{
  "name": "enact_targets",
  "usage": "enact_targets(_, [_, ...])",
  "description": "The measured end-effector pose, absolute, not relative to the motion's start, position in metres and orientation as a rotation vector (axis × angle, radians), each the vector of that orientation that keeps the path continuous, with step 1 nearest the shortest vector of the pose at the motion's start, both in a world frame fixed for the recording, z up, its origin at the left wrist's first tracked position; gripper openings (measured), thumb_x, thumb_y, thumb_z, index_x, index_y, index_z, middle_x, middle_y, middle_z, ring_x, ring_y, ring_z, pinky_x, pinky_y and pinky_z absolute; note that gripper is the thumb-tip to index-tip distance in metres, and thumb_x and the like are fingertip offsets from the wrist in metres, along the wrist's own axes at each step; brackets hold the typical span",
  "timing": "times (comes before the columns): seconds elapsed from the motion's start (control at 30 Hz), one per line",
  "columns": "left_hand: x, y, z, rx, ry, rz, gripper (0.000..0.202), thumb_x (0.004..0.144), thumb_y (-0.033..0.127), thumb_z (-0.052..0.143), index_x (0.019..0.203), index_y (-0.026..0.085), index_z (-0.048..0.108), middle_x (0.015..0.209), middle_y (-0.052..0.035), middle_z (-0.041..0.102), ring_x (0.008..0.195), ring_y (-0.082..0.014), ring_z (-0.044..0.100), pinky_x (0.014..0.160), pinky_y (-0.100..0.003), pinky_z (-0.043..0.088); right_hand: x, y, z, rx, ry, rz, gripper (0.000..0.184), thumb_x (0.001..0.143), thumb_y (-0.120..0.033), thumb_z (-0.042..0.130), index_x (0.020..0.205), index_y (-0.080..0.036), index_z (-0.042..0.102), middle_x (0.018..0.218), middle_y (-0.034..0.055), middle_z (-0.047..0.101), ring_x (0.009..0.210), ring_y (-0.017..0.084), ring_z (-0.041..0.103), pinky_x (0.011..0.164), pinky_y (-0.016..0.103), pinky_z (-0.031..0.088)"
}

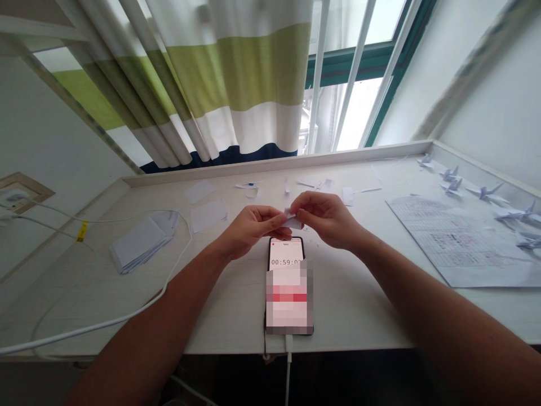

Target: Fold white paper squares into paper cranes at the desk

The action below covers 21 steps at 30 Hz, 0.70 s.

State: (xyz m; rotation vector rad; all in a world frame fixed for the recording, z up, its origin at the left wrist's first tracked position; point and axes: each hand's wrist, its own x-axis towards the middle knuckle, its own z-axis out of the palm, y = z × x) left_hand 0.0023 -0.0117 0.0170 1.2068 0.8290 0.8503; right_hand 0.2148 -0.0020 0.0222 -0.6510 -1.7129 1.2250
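Note:
A small folded piece of white paper (292,223) is held up between my two hands, above the top end of a phone. My left hand (257,223) pinches it from the left, thumb on top and fingers beneath. From the right, my right hand (324,217) grips its upper edge between thumb and bent fingers. Part of the paper is hidden by the fingers. Under the hands lies the phone (286,248), with a running time readout on its lit screen and a blurred lower part.
A stack of white paper sheets (141,242) lies at left, crossed by a white cable (177,268). Paper scraps (327,184) are scattered behind my hands. At right, several folded paper cranes (486,193) stand beyond a written sheet (456,242). A raised rim (274,164) borders the desk.

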Motion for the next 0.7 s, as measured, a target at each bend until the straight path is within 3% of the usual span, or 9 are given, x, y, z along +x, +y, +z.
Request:
enact_targets(0.27, [0.0072,-0.0146,0.0173,1.307,0.873,0.973,0.037,0.082,0.046,0.087,0.097,0.013,0.078,0.081,-0.0075,0.081,0.072,-0.0196,0.078,0.076,-0.035,0.066,0.212,0.0007,0.0177,-0.721,-1.643,1.155,0.018,0.089,-0.033,0.078,0.097,-0.019,0.069,0.087,0.0017,0.07,0.066,0.012,0.062,0.058,0.029,0.054])
enact_targets(0.47, [0.0106,-0.0152,0.0142,1.304,0.886,0.959,0.034,0.081,0.043,0.088,0.088,0.012,0.076,0.076,-0.006,0.079,0.07,-0.0177,0.077,0.072,-0.03,0.064,0.2091,0.0007,0.0135,-0.742,-1.61,1.159,0.018,0.088,-0.03,0.078,0.099,-0.019,0.068,0.084,0.0009,0.071,0.065,0.012,0.065,0.059,0.029,0.056])
enact_targets(0.7, [0.011,-0.0147,0.0107,1.301,0.9,1.052,0.034,0.083,0.044,0.087,0.091,0.013,0.076,0.074,-0.0052,0.079,0.067,-0.016,0.076,0.071,-0.029,0.062,0.2099,-0.0011,0.0201,-0.744,-1.533,1.23,0.015,0.093,-0.026,0.066,0.105,-0.018,0.07,0.088,0.0034,0.074,0.077,0.016,0.07,0.073,0.034,0.06])
